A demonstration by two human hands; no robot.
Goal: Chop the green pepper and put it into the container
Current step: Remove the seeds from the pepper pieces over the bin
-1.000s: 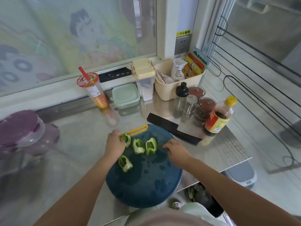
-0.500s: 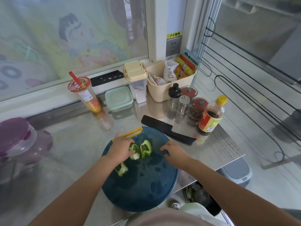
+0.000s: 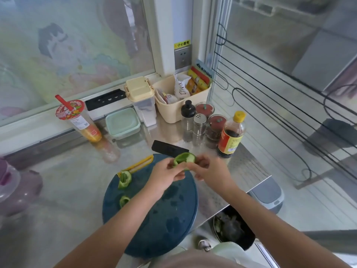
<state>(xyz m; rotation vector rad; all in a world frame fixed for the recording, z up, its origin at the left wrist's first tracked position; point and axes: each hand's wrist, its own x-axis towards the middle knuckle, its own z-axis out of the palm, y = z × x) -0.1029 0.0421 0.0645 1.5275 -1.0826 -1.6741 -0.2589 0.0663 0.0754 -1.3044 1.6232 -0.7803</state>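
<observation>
A round dark-blue cutting board (image 3: 166, 225) lies on the steel counter in front of me. Both hands hold one green pepper piece (image 3: 183, 159) lifted above the board's far edge: my left hand (image 3: 166, 173) grips its left side, my right hand (image 3: 208, 171) its right side. Two more green pepper pieces rest on the board's left part, one (image 3: 124, 178) near the rim and one (image 3: 124, 200) closer to me. A black cleaver (image 3: 168, 148) lies flat beyond the board. A mint-green lidded container (image 3: 122, 122) sits at the back.
A drink cup with a red straw (image 3: 79, 120) stands back left. A cream basket (image 3: 173, 105), a lidded cream box (image 3: 142, 97), spice jars (image 3: 199, 124) and a soy sauce bottle (image 3: 231, 136) crowd the back right. A purple-lidded pot (image 3: 11, 186) is far left. The counter ends at right.
My left hand picked a pepper piece off the board and lifted it; my right hand came in to grip its other side. Two pieces stay on the board's left part.
</observation>
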